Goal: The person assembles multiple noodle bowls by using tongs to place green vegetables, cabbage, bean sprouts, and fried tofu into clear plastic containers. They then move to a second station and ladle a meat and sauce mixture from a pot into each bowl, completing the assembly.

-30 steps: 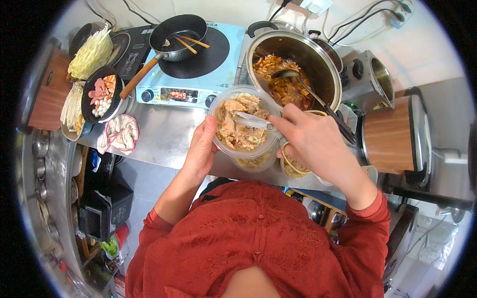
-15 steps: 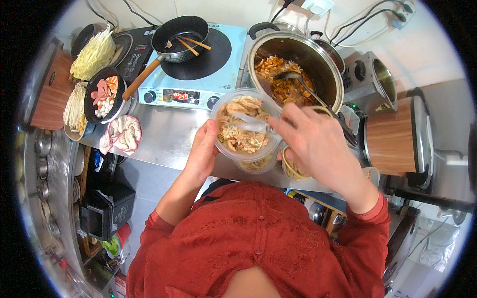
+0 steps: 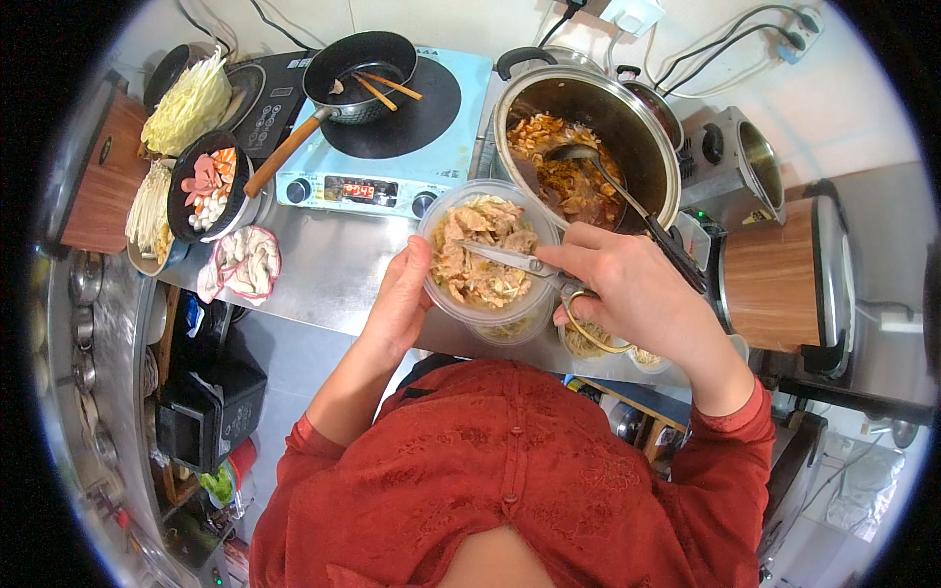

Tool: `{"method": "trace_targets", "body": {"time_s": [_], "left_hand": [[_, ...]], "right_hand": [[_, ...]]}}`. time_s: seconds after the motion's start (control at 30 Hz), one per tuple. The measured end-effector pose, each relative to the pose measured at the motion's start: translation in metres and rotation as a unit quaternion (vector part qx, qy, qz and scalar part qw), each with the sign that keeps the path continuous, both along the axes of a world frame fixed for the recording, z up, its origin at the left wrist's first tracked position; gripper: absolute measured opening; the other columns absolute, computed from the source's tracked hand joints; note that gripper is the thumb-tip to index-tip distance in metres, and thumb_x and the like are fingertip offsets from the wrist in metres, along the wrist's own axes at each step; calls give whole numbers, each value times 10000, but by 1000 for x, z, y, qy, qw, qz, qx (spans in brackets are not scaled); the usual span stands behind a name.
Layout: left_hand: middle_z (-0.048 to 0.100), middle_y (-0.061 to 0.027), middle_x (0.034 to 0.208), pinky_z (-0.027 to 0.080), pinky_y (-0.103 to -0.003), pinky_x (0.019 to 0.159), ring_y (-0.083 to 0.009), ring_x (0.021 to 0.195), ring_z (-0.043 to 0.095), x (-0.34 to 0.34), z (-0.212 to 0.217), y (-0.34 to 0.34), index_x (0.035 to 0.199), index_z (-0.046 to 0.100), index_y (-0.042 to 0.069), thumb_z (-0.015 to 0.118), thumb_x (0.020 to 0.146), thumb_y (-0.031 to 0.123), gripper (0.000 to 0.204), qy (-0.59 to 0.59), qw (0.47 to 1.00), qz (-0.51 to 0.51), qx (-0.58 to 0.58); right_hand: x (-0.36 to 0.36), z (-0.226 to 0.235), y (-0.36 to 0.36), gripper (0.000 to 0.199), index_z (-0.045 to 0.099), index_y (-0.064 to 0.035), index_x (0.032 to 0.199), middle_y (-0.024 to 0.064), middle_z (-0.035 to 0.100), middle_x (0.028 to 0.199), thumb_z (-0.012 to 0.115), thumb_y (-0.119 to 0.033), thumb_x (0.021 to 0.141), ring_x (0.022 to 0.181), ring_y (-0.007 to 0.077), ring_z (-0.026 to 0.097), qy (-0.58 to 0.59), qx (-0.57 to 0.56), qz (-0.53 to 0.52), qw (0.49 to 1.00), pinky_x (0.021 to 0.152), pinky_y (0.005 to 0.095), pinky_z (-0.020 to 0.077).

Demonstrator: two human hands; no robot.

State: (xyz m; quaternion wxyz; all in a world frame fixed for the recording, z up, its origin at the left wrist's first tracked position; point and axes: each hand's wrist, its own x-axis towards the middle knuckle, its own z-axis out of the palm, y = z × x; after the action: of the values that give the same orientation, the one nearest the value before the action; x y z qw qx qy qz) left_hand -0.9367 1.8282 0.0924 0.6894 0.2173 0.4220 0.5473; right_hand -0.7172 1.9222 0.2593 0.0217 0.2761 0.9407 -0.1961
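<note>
My left hand (image 3: 397, 299) grips the left side of a round clear plastic tub (image 3: 438, 297), thumb against its rim. Sliced cooked meat (image 3: 495, 221) and pale shreds fill the tub. In my right hand (image 3: 632, 294) is a pair of scissors (image 3: 505, 259) with gold-coloured handles. Its blades lie over the meat, pointing left; whether they touch it I cannot tell. Partly hidden under the held tub is another tub (image 3: 513, 328) of pale shreds. Beneath the scissors' handles sits a further small tub of shreds (image 3: 585, 340).
A large steel pot (image 3: 669, 186) with stew and a ladle (image 3: 613, 181) stands behind my right hand. On the light blue induction cooker (image 3: 392, 186) rests a black pan (image 3: 361, 73) with chopsticks. To the left are a bowl of sausage and mushrooms (image 3: 208, 191), cabbage (image 3: 186, 103) and a cloth (image 3: 240, 263).
The scissors have turned flatter over the tub, and their gold handles have swung down below my right hand. My left hand keeps the tub in nearly the same place.
</note>
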Motion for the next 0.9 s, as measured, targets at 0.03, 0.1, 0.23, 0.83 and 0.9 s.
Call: {"method": "trace_targets", "body": {"time_s": [0.03,0.1,0.23,0.83,0.9], "left_hand": [[475,-165,1523,403,-426,1140,-261,1402,473,0,0,0,1528,368,-15,413,962,724,932,2,1000,-1,12],[476,-165,1522,404,-428,1139,-259,1401,475,0,-1,1,1524,373,-17,416,964,722,928,0,1000,3,14],[476,-164,1522,398,-429,1143,-261,1399,476,0,-3,1,1518,378,-21,422,963,720,927,2,1000,13,5],[565,-134,1427,457,-365,1069,-206,1307,549,1,-1,-2,1465,445,-33,477,989,659,841,-9,998,47,36],[562,-138,1431,456,-369,1072,-212,1314,546,1,-2,-3,1467,444,-33,485,975,675,863,-14,998,51,33]], "right_hand": [[0,-2,1,516,657,16,1185,152,632,994,801,-65,697,876,379,657,16,-22,-6,1000,741,433,543],[0,-6,2,497,663,11,1183,154,634,1004,804,-72,713,885,382,657,29,-28,-16,999,744,437,540],[0,-10,3,502,661,1,1199,156,628,999,803,-73,723,890,385,655,-16,-16,-37,999,755,441,541],[10,7,9,490,659,-44,1171,99,599,993,794,-74,701,861,332,659,-74,153,-47,984,725,423,534],[14,6,11,493,657,-38,1176,105,597,987,790,-65,702,843,336,655,-47,125,-57,989,717,423,529]]}}
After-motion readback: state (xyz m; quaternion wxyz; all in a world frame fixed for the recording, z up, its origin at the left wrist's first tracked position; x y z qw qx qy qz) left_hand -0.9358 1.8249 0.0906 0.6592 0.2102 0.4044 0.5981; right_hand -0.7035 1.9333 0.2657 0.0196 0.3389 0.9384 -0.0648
